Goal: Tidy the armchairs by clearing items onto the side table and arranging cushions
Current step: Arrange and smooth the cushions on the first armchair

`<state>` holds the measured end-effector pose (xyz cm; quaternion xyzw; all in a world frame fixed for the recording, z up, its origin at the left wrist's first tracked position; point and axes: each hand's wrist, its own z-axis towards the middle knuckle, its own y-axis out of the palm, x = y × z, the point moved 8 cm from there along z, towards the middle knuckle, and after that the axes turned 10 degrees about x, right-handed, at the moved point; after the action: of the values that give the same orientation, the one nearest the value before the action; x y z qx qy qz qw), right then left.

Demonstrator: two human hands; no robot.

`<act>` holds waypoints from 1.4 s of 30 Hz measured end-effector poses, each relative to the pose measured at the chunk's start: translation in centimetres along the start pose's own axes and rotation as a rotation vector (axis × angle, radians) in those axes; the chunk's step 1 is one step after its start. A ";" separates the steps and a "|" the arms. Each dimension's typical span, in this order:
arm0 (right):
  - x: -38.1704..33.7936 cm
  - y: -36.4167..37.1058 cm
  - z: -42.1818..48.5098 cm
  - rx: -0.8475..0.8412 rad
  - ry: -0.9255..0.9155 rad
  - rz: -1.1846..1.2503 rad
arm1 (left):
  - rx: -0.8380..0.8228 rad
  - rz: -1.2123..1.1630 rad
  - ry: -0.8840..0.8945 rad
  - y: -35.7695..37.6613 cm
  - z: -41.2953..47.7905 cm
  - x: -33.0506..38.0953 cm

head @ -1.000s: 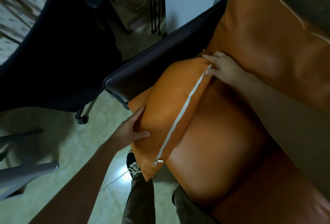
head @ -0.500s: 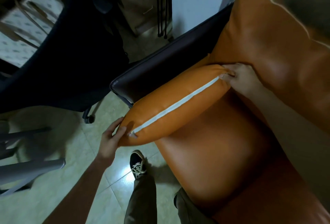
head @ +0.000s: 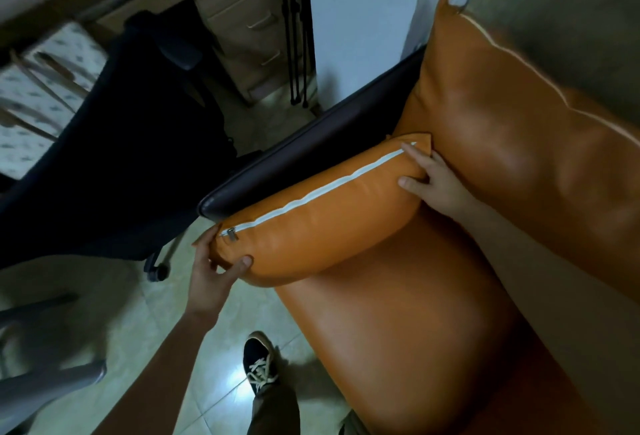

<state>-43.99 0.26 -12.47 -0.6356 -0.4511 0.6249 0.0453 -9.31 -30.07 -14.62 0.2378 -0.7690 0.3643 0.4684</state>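
Gripping opposite ends, left hand (head: 211, 271) and right hand (head: 437, 181) hold a plump, glossy orange leather cushion (head: 322, 226).

A dark office chair (head: 114, 164) stands on pale glossy tiles (head: 214, 382) near wooden drawers (head: 249, 18) and a white wall (head: 360, 18).

Domestic room, part lounge, part study: orange leather armchair (head: 398, 323) with dark brown padded armrest (head: 311, 154), black wheeled office chair (head: 121, 164), light wooden drawer unit (head: 249, 18), pale glossy tiled floor (head: 214, 382).
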 end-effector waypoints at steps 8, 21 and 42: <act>-2.3 1.0 3.2 -0.020 -0.019 0.016 | 0.055 0.103 -0.020 -1.2 -0.7 -0.1; -4.4 3.4 9.2 0.051 0.125 -0.262 | -0.070 0.252 0.014 0.6 2.9 1.7; -4.8 4.6 8.3 -0.006 0.155 -0.180 | -0.255 0.381 -0.133 1.2 2.4 1.3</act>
<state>-47.60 -9.69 -13.50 -0.6391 -0.5034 0.5659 0.1340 -12.10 -31.22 -14.56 0.0508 -0.8690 0.3296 0.3655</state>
